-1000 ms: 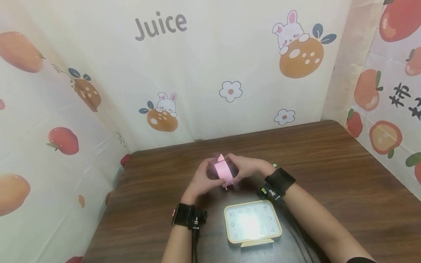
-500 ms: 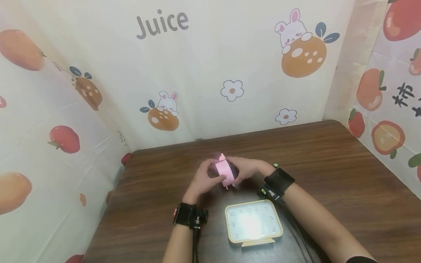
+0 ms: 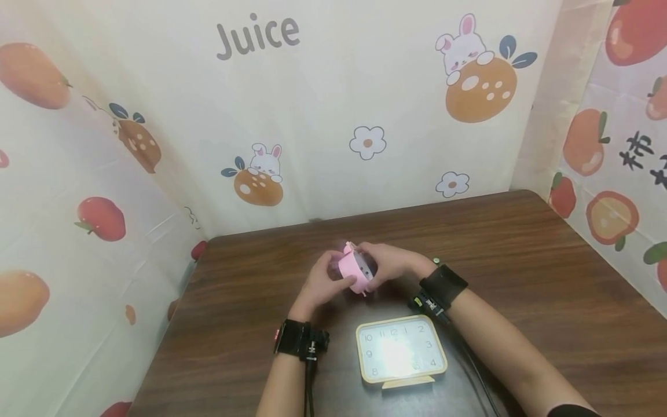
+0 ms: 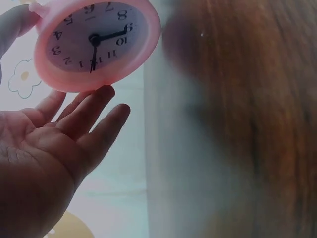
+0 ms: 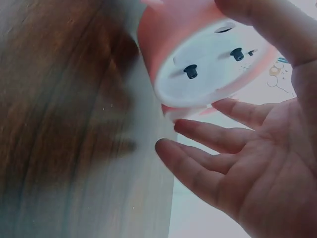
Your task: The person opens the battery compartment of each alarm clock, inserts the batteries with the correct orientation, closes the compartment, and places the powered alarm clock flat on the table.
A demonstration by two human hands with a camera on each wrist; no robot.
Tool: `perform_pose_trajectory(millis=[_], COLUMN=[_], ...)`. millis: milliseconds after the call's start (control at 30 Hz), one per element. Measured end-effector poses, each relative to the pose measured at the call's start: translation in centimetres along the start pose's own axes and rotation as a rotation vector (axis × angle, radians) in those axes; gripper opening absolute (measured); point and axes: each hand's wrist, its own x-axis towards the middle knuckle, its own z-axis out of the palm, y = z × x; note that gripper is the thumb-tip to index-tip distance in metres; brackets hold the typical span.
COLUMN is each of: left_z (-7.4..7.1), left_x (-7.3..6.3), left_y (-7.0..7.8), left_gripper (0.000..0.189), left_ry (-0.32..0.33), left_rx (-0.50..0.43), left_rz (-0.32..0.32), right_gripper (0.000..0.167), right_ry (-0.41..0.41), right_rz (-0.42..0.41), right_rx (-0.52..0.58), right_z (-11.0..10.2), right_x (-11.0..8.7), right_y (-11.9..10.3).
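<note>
A small pink alarm clock (image 3: 353,271) is held between my two hands above the table's middle. My left hand (image 3: 322,285) pinches it with the thumb near a small foot and the fingers along the opposite rim. In the left wrist view the numbered dial (image 4: 89,37) and its black hands face that palm. My right hand (image 3: 389,263) grips the other side, thumb on one edge and fingertips at the other. The white back (image 5: 213,64) with black knobs shows in the right wrist view. Nearer me lies a yellow-framed clock (image 3: 401,351), face up, with glare on its glass.
The dark wood table (image 3: 250,301) ends at a cloth backdrop (image 3: 323,104) printed with fruit and rabbits. Black bands with small cameras sit on both wrists, and a cable (image 3: 476,373) runs along the right forearm.
The pink alarm clock has turned between my hands, so its knobbed back now shows in the head view where mostly its pink side showed before. My hands stay in nearly the same place.
</note>
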Motion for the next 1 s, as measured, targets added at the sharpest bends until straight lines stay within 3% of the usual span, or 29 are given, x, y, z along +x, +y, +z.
perform_pose_trajectory(millis=[267, 467, 633, 1000], left_z=[-0.2, 0.0, 0.2, -0.1], left_x=[0.0, 0.1, 0.3, 0.3], left_y=[-0.3, -0.6, -0.8, -1.0], left_gripper=[0.069, 0.08, 0.084, 0.076], left_ry=[-0.027, -0.084, -0.117, -0.148], left_rx=[0.0, -0.068, -0.088, 0.064], left_rz=[-0.012, 0.031, 0.05, 0.027], right_gripper=[0.086, 0.086, 0.086, 0.09], right_ry=[0.045, 0.082, 0.086, 0.09], right_rz=[-0.023, -0.077, -0.077, -0.068], right_rx=[-0.134, -0.282, -0.315, -0.421], right_z=[-0.2, 0.1, 0.2, 0.8], right_x=[0.0, 0.1, 0.1, 0.6], right_y=[-0.5, -0.9, -1.4, -1.9])
